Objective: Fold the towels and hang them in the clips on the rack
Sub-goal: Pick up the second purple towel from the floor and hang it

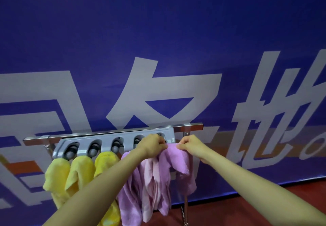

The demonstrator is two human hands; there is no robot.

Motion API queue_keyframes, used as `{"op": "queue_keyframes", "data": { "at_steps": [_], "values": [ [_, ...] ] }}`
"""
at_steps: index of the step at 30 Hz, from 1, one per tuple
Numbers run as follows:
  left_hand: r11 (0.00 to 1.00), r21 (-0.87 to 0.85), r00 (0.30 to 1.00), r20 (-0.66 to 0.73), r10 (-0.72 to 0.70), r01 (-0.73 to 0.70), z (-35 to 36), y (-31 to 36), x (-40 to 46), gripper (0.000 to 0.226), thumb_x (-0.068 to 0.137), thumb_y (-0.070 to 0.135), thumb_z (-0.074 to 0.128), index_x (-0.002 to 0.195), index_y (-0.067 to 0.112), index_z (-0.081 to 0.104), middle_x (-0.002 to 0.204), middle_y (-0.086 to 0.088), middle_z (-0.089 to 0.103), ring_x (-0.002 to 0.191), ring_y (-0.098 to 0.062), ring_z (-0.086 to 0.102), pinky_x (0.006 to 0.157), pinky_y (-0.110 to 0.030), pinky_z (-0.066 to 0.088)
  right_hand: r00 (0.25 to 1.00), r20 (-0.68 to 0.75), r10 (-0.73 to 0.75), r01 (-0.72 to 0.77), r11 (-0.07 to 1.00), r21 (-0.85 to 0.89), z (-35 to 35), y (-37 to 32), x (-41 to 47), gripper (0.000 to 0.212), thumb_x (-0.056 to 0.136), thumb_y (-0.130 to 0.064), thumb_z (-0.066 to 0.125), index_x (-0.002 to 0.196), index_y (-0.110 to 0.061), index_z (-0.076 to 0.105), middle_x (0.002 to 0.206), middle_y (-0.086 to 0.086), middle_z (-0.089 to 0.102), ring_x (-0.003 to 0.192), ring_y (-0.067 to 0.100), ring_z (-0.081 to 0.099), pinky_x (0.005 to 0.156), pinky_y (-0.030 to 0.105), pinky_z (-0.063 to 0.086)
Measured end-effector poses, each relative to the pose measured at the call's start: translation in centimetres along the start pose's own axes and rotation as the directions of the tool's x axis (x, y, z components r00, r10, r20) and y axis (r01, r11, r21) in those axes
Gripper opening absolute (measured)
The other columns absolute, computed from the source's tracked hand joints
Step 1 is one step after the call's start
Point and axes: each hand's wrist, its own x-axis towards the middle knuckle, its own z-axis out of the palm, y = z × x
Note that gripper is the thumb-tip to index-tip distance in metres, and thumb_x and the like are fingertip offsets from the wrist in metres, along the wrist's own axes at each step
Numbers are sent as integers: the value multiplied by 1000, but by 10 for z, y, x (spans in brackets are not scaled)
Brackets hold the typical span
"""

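Behind everything a blue banner (158,31) with big pale letters is filling the head view, and a strip of dark red floor (282,195) is showing at 4 o'clock. At 6 o'clock from the centre a grey clip rack (105,142) is sitting on a metal bar (194,126). Three yellow towels (79,172) are hanging from the clips at 7 o'clock, and a purple towel (130,190) is hanging just beside them. The left hand (153,143) and the right hand (191,144) are both pinching the top edge of a second purple towel (178,160) with curled fingers, holding it near the last clip (159,135) at the rack's 3 o'clock end. I cannot tell if the towel is already touching this clip.
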Motion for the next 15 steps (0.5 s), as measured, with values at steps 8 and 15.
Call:
{"op": "queue_keyframes", "data": {
  "at_steps": [8,15],
  "values": [
    [981,179,993,-107,-50,69,14,4,6,34,95,39,45,99,12,66,108,-13,65,98,-34,59,73,-35,40,993,-120,13,-31,988,-153,13,9,14,15,84,-22,65,70,-23,61,83,-1,64,84,19,59,77,32,46],
    [927,373,985,-174,21,46,28,0,9,37,97,38,41,103,11,65,111,-12,64,104,-31,57,81,-37,39,982,-186,-40,-18,955,-297,25,15,16,14,92,-27,55,78,-25,55,80,-6,59,92,19,53,79,31,27]
  ]
}}
